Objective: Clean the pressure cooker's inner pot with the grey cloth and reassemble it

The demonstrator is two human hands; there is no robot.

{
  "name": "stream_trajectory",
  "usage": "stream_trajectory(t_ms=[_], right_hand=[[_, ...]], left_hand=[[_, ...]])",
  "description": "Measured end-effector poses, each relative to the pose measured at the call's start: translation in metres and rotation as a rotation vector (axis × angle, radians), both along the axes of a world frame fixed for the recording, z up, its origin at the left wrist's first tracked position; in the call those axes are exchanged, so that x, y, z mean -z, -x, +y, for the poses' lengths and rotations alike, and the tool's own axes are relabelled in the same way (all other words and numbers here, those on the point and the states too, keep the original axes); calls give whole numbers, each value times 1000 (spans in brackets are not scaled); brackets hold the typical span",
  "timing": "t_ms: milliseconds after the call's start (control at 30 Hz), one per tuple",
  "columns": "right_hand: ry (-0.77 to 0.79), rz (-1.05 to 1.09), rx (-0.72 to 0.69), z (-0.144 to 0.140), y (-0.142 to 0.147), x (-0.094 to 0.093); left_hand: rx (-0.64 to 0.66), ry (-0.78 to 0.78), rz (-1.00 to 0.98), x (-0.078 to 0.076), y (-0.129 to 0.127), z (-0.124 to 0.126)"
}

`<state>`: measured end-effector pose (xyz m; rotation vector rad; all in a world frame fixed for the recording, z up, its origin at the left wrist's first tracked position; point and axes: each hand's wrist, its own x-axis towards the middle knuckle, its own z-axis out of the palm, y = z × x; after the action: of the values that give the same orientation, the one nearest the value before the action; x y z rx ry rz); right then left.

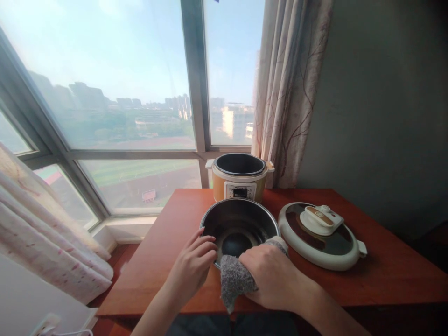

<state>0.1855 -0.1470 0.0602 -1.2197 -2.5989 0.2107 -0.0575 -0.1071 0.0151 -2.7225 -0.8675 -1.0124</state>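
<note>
A dark metal inner pot [241, 210] with a shiny rim stands on the table near its front edge. My left hand [196, 259] rests at the pot's left rim, its fingers spread and slightly bent. Bunched in my right hand [269, 273] is a grey cloth [236, 280], at the pot's front right rim. One end of the cloth hangs down over the near side, and another part shows beyond my knuckles. My right fingertips are hidden under the hand and cloth.
Behind the pot stands a tan and white electric pressure cooker [240, 179], its top uncovered. Its round lid [318, 235], with a white rim and handle, lies to the right on the reddish wooden table [157, 261]. Windows and curtains [290, 84] border the table's far side.
</note>
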Motion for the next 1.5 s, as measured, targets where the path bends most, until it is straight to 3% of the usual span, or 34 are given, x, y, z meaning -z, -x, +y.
stream_trajectory(t_ms=[200, 400, 500, 600, 667, 733, 833, 933, 1200, 1333, 1500], right_hand=[[19, 5, -86, 7, -16, -2], [41, 9, -78, 9, -24, -5], [34, 8, -50, 7, -22, -3], [37, -5, -31, 6, -18, -1], [48, -8, -26, 6, -16, -1], [53, -7, -16, 6, -13, -2], [60, -1, -2, 4, -11, -2], [61, 1, 8, 3, -10, -3], [45, -23, 27, 1, -10, -6], [43, -34, 0, 4, -17, -5], [48, -30, -25, 4, -32, -8]], left_hand=[[161, 142, 57, -11, 31, 36], [84, 110, 82, -13, 39, 55], [4, 11, 65, -12, 28, 36], [-39, -55, 62, -11, 5, -1], [-39, -39, 80, -8, -13, -27], [-126, -16, 67, -3, -28, -45], [-222, 16, 98, 3, -36, -51], [-181, 29, 163, -1, -30, -42], [35, 142, 289, -36, -11, -13], [168, 106, 288, -43, 3, 7], [72, 106, 311, -50, 26, 32]])
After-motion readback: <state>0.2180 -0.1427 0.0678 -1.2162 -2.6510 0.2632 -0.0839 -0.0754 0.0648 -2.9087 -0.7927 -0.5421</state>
